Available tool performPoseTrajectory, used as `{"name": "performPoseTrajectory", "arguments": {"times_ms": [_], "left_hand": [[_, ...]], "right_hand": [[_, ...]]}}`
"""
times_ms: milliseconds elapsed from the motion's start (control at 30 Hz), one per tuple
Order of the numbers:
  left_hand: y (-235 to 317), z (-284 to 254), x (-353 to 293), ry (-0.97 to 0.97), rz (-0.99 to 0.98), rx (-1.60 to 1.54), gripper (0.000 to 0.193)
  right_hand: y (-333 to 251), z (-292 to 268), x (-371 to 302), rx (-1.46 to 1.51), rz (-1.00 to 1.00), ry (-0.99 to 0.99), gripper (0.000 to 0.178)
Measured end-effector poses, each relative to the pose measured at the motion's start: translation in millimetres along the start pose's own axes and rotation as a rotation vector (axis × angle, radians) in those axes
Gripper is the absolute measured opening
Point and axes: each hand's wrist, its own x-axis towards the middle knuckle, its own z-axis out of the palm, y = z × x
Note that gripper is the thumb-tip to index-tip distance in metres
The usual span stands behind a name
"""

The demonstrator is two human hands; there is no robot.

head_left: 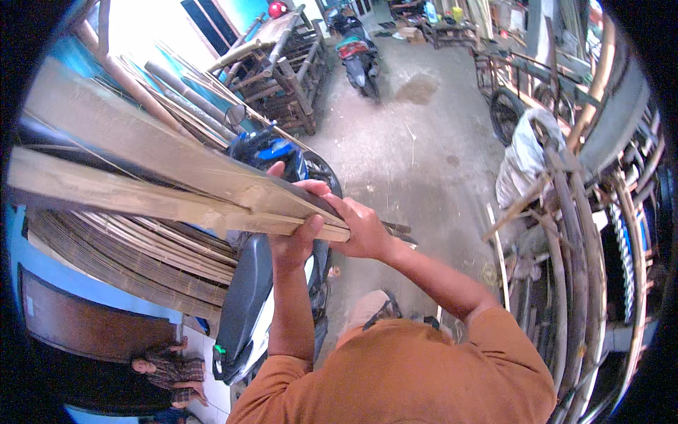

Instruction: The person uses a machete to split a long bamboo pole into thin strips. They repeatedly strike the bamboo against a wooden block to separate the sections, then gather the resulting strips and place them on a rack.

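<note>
A long piece of split bamboo (pixel 191 166) stretches from the far left to my hands. It is parted into two arms, with a lower strip (pixel 106 192) that spreads away from the wider upper one toward the left. Near the narrow end, my left hand (pixel 295 237) is wrapped round the bamboo from below, thumb on the lower strip and fingertips showing above the upper edge. My right hand (pixel 361 227) grips the very end, just right of the left hand. Part of its fingers is hidden behind the bamboo.
A parked motorbike (pixel 247 304) stands close below the bamboo, beside stacked bamboo strips (pixel 134 261). Farther off are a second motorbike (pixel 359 63) and a bamboo bench (pixel 286 53). Poles (pixel 575 268) and a white sack (pixel 521 152) line the right. A person (pixel 173 371) is at lower left.
</note>
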Motion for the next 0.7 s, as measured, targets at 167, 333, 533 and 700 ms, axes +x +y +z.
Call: {"name": "performPoseTrajectory", "arguments": {"times_ms": [167, 333, 533, 700], "left_hand": [[-84.4, -18.9, 108.0, 0.143, -0.086, 0.079, 0.089], [-136.1, -65.2, 236.2, 0.288, 0.066, 0.092, 0.116], [-101.8, -118.3, 410.5, 0.425, 0.581, 0.390, 0.121], [-94.1, -145.7, 548.8, 0.297, 0.798, 0.816, 0.115]], "right_hand": [[120.6, -12.8, 79.3, 0.010, 0.073, -0.059, 0.092], [255.6, -5.7, 174.7, -0.149, -0.073, 0.113, 0.089], [414.7, 10.8, 282.7, -0.058, -0.001, 0.115, 0.094], [507.1, 70.4, 358.4, -0.016, -0.102, 0.121, 0.097]]}}
